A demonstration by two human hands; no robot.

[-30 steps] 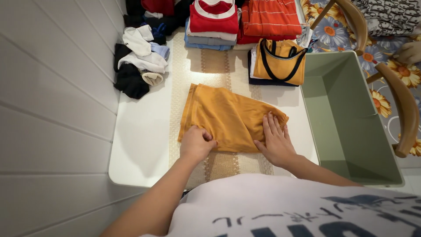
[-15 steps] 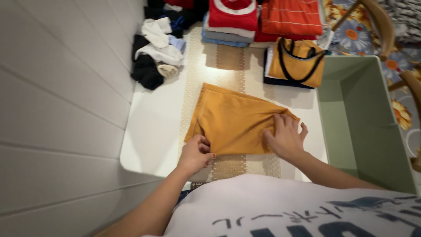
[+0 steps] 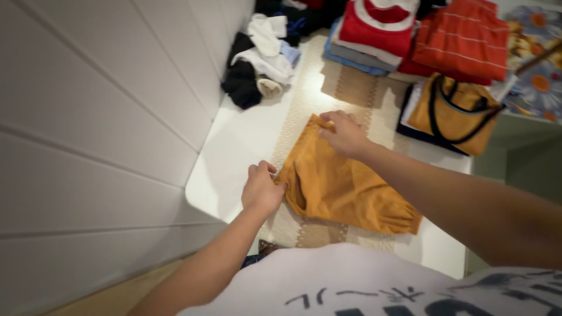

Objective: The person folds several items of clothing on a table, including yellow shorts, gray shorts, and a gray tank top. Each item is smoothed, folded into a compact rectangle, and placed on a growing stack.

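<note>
my left hand [image 3: 261, 190] pinches the near left corner of the mustard-yellow shorts [image 3: 342, 184], fingers closed on the cloth, while my right hand [image 3: 345, 133] grips the far corner with fingers curled over the edge. the shorts lie flat on a beige striped runner [image 3: 304, 111] across the white tabletop [image 3: 234, 158]. a heap of socks [image 3: 260, 52] sits by the wall, with stacks of folded clothes [image 3: 374, 35] and a yellow black-trimmed top [image 3: 453, 114] further off.

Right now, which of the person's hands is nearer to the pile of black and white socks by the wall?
Right. The right hand grips the mustard cloth garment's far corner, closer to the black and white sock pile. The left hand pinches the near edge, farther away.
</note>
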